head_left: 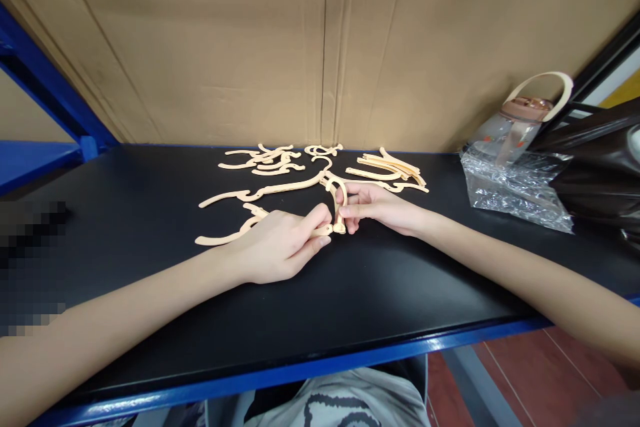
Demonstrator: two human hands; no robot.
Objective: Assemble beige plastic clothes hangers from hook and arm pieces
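Observation:
Close to the middle of the black table, my left hand is closed around a cream plastic hanger arm. Its curved outer end sticks out to the left, behind my wrist. My right hand pinches a cream hanger hook upright, with the curve at the top. The hook's base meets or nearly meets the arm's end between my fingertips; whether they are joined I cannot tell. Just behind both hands lies a hanger with its arms spread and its hook pointing away.
Loose hanger pieces lie at the back left, more hooks at the back middle, and stacked hanger arms at the back right. A handled water bottle and a clear plastic bag stand right. Cardboard walls the back.

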